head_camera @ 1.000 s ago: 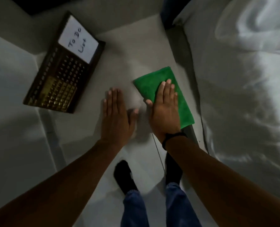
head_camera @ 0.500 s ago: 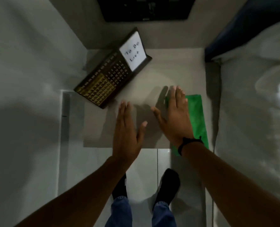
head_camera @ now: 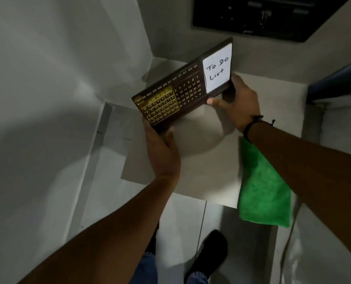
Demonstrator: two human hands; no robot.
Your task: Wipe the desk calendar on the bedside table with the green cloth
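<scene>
My left hand (head_camera: 162, 152) and right hand (head_camera: 239, 105) pinch the flat dark desk calendar (head_camera: 182, 87) (white "To Do List" note) by its ends, above the smooth surface (head_camera: 211, 173); fuzzy green cloth (head_camera: 262, 191) drapes the surface's right edge.

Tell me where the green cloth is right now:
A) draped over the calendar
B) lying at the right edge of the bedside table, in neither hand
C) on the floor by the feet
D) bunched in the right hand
B: the green cloth lies at the bedside table's right edge, part overhanging, while the left hand and right hand both grip the desk calendar.
</scene>
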